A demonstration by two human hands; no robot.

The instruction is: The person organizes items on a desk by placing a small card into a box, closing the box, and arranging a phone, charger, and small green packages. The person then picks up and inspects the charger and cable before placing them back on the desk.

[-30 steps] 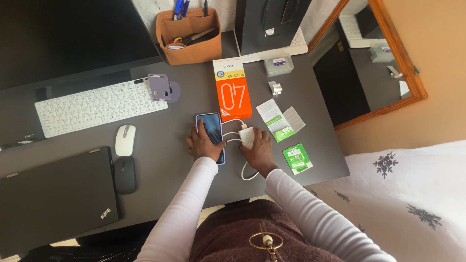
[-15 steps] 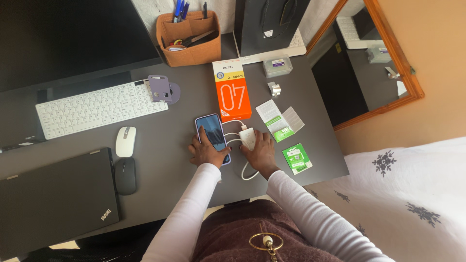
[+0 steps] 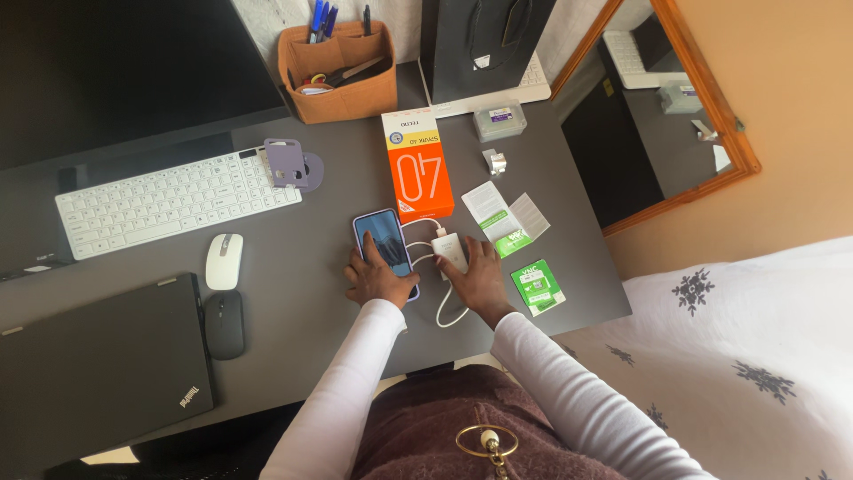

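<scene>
The left hand point(image 3: 375, 277) lies flat, fingers spread, on the lower half of the phone point(image 3: 384, 242) (screen dark). Just beside it, the right hand point(image 3: 480, 280) presses open-palmed on the white charger point(image 3: 449, 251), its cable point(image 3: 442, 313) looping between them.

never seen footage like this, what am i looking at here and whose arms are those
There is no machine here. A person wears a camera on the head, so this one view looks straight down at that person's own arms in white sleeves. They sit at a dark grey desk. The left hand rests on a phone in a lilac case, lying flat. The right hand lies on a small white charger block with its white cable. Just beyond stands an orange phone box; to the right lie a folded leaflet and a green card. Further left are a white keyboard, two mice and a closed laptop.
</scene>
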